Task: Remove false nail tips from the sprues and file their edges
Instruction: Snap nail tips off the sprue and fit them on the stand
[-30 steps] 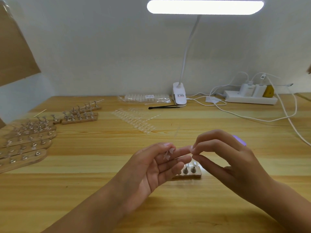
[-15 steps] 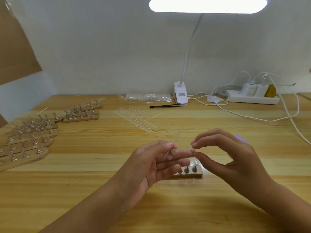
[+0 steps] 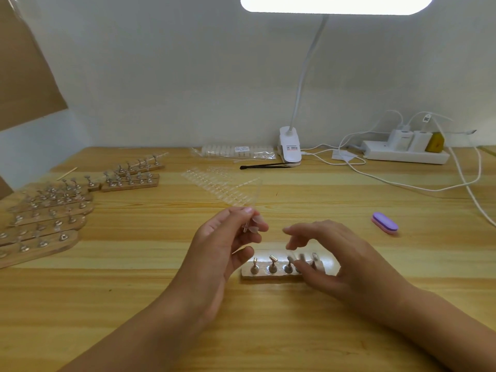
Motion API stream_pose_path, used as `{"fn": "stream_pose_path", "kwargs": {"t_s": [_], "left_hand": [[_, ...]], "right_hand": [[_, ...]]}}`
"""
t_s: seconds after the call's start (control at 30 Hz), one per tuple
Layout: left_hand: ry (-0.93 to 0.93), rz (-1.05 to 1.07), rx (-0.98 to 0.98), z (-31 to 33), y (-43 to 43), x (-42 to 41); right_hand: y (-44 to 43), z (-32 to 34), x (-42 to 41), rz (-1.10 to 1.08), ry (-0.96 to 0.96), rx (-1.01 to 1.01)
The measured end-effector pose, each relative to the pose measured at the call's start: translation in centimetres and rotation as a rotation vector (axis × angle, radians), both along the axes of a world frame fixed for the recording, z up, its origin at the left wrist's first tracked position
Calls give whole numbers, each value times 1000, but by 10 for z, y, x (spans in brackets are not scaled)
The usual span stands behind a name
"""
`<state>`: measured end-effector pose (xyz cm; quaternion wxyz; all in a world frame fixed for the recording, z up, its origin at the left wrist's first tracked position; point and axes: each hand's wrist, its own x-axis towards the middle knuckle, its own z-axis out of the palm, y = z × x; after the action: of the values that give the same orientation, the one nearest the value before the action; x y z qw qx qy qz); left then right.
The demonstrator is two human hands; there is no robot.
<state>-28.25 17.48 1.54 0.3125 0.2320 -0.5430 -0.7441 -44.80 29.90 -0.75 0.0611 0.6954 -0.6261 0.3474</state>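
Though half-hidden in grip of left hand [image 3: 214,251], clear sprue [image 3: 246,228] barely discernible.

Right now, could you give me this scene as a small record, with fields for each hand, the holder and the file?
left hand: pinches clear sprue strip, raised above the table
right hand: fingers loosely curled over wooden holder; nothing seen in it
purple file block: on table, right of both hands, untouched
spare sprues: flat on table behind the hands
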Motion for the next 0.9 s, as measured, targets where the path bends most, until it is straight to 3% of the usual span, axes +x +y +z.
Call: {"fn": "stream_pose_path", "kwargs": {"t_s": [0.27,0.67,0.8,0.9], "left_hand": [[9,9,72,-1,-2,-2],[58,-15,98,-3,-4,-3],[35,-65,85,-3,-5,-3],[-39,-139,7,-3,-1,-4]], "right_hand": [[-1,-1,-1,16,80,22],[2,-5,0,18,-188,78],[3,4,0,-18,-206,-145],[7,11,1,-82,18,-318]]}}
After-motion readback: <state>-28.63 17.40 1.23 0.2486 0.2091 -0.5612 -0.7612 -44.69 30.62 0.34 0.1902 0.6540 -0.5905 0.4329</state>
